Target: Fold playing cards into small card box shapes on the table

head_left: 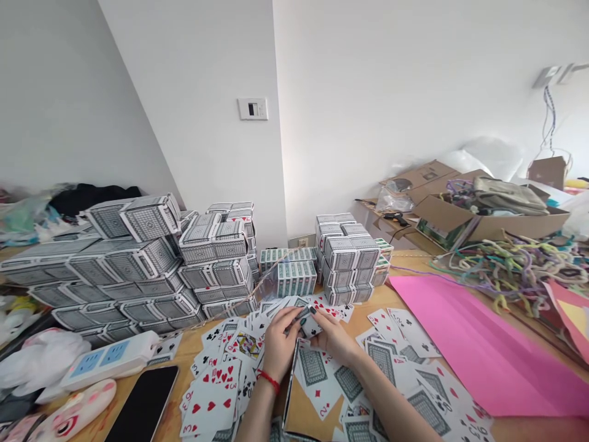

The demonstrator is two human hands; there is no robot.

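Between nine and ten o'clock from the hands, the left blocks (119, 264), faced with grey card backs, rise in uneven tiers on the wooden surface (386, 296). Just below nine lies a white power strip (113, 357) with blue sockets. A black phone (142, 406) lies flat at eight. The middle blocks (218, 258), similarly faced, are piled at ten. Loose cards (210, 402) overlap in a wide spread, sweeping from eight round through six to four, some face up, such as a three of hearts, others back up. At twelve stand green boxes (297, 278).

The left hand (281, 334), its arm coming from seven, wears a red band (268, 379) at the wrist; its grip is pinching the held card (311, 327) at the clock's centre, between the two hands and over the spread. Part of a white face with a black mark shows; whether it is one card or several, I cannot tell. The right hand (338, 339), its arm coming from between four and five, has its grip on it too.

The right blocks (352, 258) stand at one. Pink paper (478, 356) lies flat at three, beside the cards. A cardboard box (499, 226) holding cloth sits at two, and a tangle of coloured yarn (519, 264) lies between two and three.
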